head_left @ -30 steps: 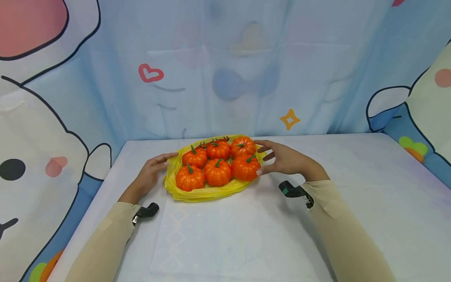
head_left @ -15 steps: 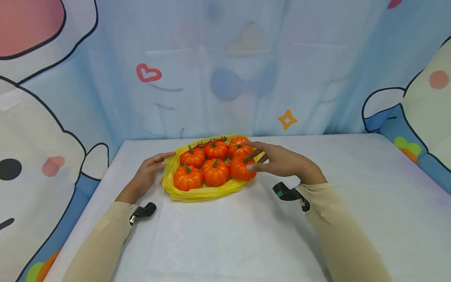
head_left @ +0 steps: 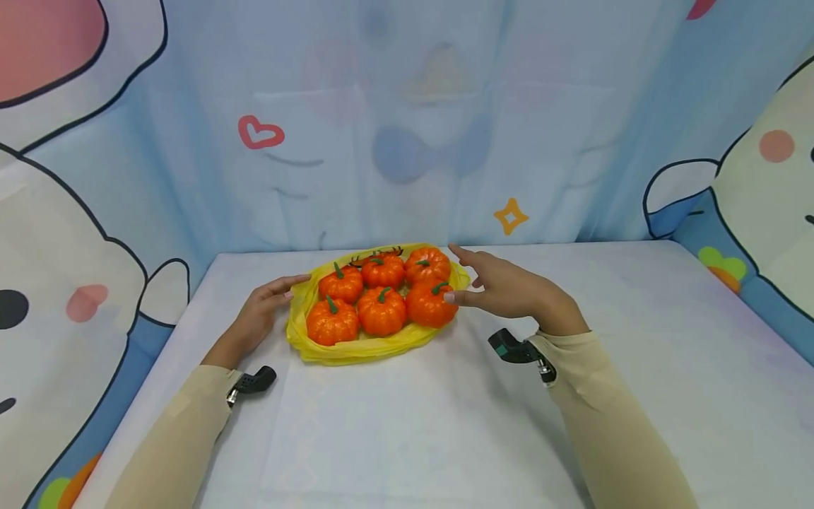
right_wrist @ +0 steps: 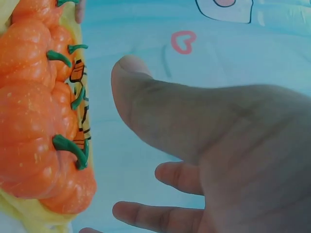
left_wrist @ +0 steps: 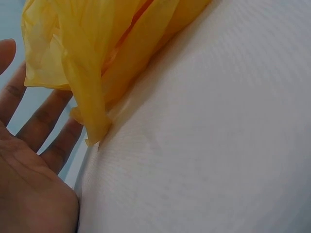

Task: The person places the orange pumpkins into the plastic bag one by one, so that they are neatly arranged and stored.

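Several small orange pumpkins (head_left: 381, 309) with green stems lie on a crumpled yellow plastic bag (head_left: 356, 349) on the white table. My left hand (head_left: 263, 305) rests flat beside the bag's left edge, its fingertips (head_left: 297, 282) touching the plastic. In the left wrist view that left hand (left_wrist: 29, 160) lies open by the yellow bag (left_wrist: 97, 53). To the right of the pile my right hand (head_left: 492, 283) hovers with straight fingers, its thumb near the closest pumpkin (head_left: 431, 304). The right wrist view shows the right hand (right_wrist: 204, 145) spread beside the pumpkins (right_wrist: 34, 121), holding nothing.
A white cloth covers the table (head_left: 420, 424). A blue cartoon-printed curtain (head_left: 407, 127) hangs close behind the pile and wraps round both sides. Small black cameras sit at each wrist (head_left: 515, 350).
My right hand has lifted off the near right pumpkin and opened, moving slightly back and right. The left hand has stayed at the bag's edge. The view has shifted a little.
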The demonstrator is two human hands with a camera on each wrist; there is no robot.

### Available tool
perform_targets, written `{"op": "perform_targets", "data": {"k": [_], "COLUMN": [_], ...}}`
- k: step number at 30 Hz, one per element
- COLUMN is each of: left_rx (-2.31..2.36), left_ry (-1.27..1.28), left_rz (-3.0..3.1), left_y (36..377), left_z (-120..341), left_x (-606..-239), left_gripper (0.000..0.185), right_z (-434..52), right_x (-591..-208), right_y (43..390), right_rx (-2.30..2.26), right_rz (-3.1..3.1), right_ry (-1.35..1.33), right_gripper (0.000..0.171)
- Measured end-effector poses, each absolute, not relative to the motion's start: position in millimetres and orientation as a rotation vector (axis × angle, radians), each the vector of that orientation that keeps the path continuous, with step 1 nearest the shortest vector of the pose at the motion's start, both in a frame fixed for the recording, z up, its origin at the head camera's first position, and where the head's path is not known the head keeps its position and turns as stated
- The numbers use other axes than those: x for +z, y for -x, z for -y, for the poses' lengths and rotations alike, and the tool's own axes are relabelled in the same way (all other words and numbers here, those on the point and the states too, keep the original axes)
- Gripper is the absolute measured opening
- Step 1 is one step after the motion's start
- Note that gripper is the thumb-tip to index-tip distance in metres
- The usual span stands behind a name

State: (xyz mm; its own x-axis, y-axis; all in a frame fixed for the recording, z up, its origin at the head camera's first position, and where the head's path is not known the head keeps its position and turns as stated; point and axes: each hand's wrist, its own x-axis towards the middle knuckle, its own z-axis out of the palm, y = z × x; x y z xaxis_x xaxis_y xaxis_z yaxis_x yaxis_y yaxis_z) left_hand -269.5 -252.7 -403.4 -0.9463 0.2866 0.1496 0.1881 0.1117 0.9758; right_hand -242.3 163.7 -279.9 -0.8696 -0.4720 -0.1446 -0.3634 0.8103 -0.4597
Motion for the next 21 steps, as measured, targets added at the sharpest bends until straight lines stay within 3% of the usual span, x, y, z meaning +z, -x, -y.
{"op": "perform_targets", "data": {"k": [21], "left_rx": [2.011], "left_ry": [-0.488], "left_rz": [-2.274], "left_y": [266], "left_z": [260], "left_x": [-400], "left_gripper": [0.043], "right_z": [-152], "right_x": [-263], "right_y": [230], "right_rx": [-0.566], "right_rz": [-2.737], "right_ry": [0.674], "right_gripper": [0.09]}}
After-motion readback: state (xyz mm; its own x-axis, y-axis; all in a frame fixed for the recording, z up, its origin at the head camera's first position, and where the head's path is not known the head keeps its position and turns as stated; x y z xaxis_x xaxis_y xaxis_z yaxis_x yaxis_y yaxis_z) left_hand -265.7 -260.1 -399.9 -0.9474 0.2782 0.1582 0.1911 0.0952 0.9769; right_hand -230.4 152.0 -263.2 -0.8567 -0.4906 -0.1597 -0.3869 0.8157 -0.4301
